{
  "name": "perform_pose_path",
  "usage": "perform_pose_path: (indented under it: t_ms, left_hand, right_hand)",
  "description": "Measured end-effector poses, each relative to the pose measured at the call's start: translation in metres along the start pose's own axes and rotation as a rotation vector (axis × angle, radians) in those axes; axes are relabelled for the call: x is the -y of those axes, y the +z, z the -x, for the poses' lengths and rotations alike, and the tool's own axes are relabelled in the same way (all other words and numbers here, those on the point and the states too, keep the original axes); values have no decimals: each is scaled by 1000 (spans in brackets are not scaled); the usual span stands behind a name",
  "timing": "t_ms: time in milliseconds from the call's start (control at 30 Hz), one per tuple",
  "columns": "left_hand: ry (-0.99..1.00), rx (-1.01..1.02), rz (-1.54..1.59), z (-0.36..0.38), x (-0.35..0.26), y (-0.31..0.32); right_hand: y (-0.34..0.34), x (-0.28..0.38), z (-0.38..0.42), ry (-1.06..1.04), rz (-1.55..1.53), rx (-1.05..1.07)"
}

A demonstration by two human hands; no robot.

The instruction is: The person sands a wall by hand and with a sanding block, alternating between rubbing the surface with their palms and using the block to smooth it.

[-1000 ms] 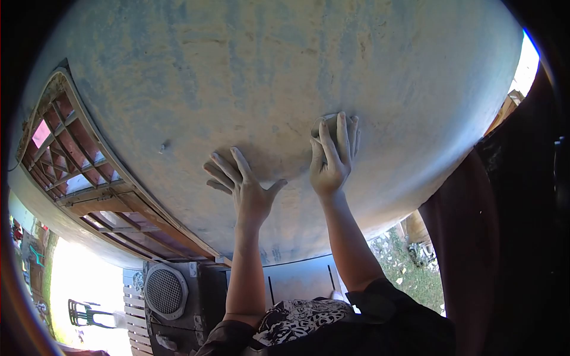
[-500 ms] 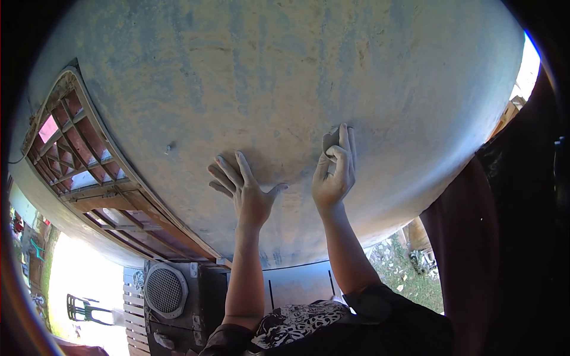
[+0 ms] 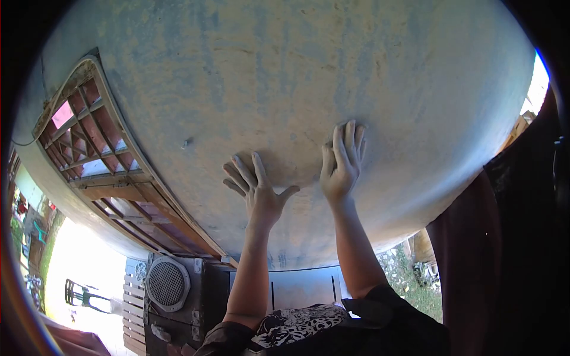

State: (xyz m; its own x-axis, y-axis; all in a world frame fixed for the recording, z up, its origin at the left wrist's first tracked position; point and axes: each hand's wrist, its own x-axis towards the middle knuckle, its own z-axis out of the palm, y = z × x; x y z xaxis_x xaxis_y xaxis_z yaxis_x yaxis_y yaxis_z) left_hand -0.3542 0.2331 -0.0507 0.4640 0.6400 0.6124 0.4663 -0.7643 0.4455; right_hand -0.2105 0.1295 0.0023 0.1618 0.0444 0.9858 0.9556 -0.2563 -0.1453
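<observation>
A large curved wall (image 3: 273, 77) with a blotchy beige and grey-blue surface fills most of the head view. My left hand (image 3: 259, 187) rests on it with fingers spread and thumb out to the right, holding nothing. To its right, my right hand (image 3: 344, 160) lies against the same wall, fingers stretched upward and close together, pale with dust. A folded dark grey piece that looks like sandpaper showed in this hand a moment ago; now the fingers and palm cover nearly all of it.
At left, a wooden-framed window (image 3: 98, 148) with a lattice is set into the wall. Below it stands a dark box with a round speaker grille (image 3: 168, 283), beside a slatted pallet (image 3: 134, 308). A green chair (image 3: 86, 295) stands outside. A dark curtain (image 3: 469, 237) hangs at right.
My right hand has gone from pinching the folded grey piece to lying flat on the wall over it. The left hand keeps its spread pose. The whole view has shifted slightly.
</observation>
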Motion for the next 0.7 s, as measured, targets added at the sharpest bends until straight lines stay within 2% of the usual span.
perform_pose_path:
  t_ms: [133,333,400,567,700]
  left_hand:
    - [7,-7,12,4,-3,-1]
    - [13,-64,89,12,-3,6]
    - [3,-73,92,14,-5,9]
    - [-40,-42,106,20,-13,9]
    - [-64,-37,140,20,-21,8]
  right_hand:
    - [0,2,-24,-49,-51,-28]
    - [5,-36,71,-98,-16,23]
    - [6,-38,70,-100,14,-10]
    - [-1,-9,-10,-136,-18,-4]
    - [-13,-11,1,-155,-47,51]
